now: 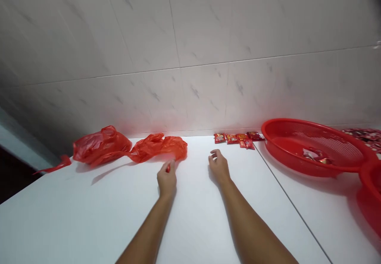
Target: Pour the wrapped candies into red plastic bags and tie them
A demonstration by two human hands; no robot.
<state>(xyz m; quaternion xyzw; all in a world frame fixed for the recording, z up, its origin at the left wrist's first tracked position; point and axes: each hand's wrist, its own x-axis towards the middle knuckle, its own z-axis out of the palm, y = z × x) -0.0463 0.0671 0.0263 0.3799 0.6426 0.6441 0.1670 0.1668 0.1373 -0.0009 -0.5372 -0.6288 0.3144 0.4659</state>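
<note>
We've got the left hand [166, 180] at centre desk, fingers curled in a pinch on a small red piece [168, 168], too small to identify. Its fingertips sit right at the near edge of a crumpled red plastic bag [160, 148], which lies on the white desk [89, 220] against the far wall. We can't tell if they're touching the film. The bag bunches into two lumps, with a red plastic strip [55, 164] trailing off to the left.

The right hand [219, 167] is just right of the left hand, fingers loosely curled, nothing visible in them. Nearest to it, toward the far edge, is a row of small red foil packets [238, 139].

Handling note: we'd keep the pinch tight and near the fingertips, since a piece this small can slip, and thin film snags easily.

Further right, across a desk seam [293, 202], sits an oval red perforated plastic basket [312, 143] with crumpled wrappers [315, 155] inside. A second red basket [370, 204] is cut off at the right edge, and a heap of printed packets [363, 135] lies far right. White marbled wall tiles [178, 57] fill the background.
</note>
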